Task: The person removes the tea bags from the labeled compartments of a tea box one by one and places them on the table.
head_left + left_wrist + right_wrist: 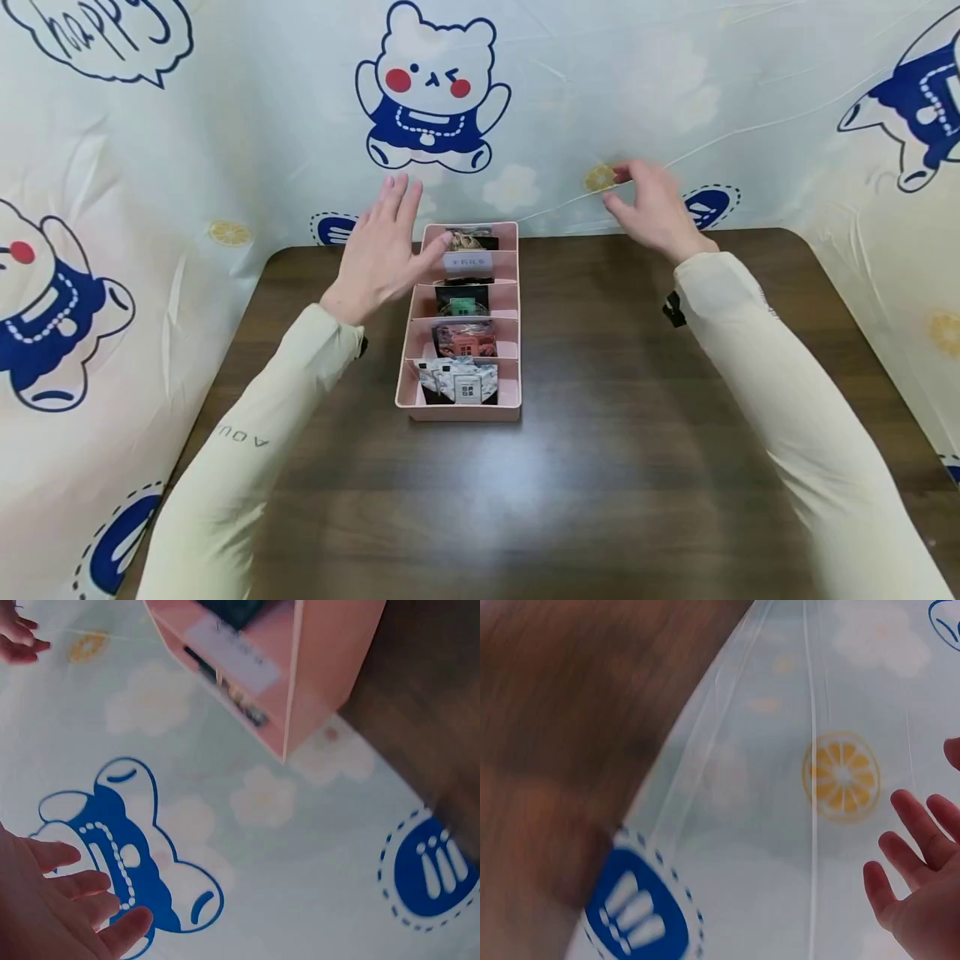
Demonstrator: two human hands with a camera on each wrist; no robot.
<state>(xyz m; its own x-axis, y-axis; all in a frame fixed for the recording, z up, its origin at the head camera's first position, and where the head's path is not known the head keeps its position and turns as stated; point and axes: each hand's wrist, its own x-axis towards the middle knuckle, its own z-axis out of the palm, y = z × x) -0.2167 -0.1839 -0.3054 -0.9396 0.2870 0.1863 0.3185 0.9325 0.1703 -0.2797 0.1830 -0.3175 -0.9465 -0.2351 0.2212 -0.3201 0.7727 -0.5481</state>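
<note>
A pink divided organizer box (463,413) stands on the table, a row of compartments running away from me. White-and-grey sachets (459,382) fill its near compartment. Behind them come reddish sachets (467,340), then a black sachet with a green label (462,304). A pale label card (467,265) shows further back, and another dark patterned sachet (471,240) lies in the far compartment. My left hand (382,254) hovers beside the box's far left, fingers straight, its thumb overlapping the rim in the head view. Off to the right, my right hand (654,208) is raised with loosely bent fingers, holding nothing.
The dark wooden table (600,467) extends around the box. A pale cloth (600,83) printed with cartoon bears, flowers and orange slices hangs along the back and both sides. A thin white line (750,129) crosses the cloth behind my right hand.
</note>
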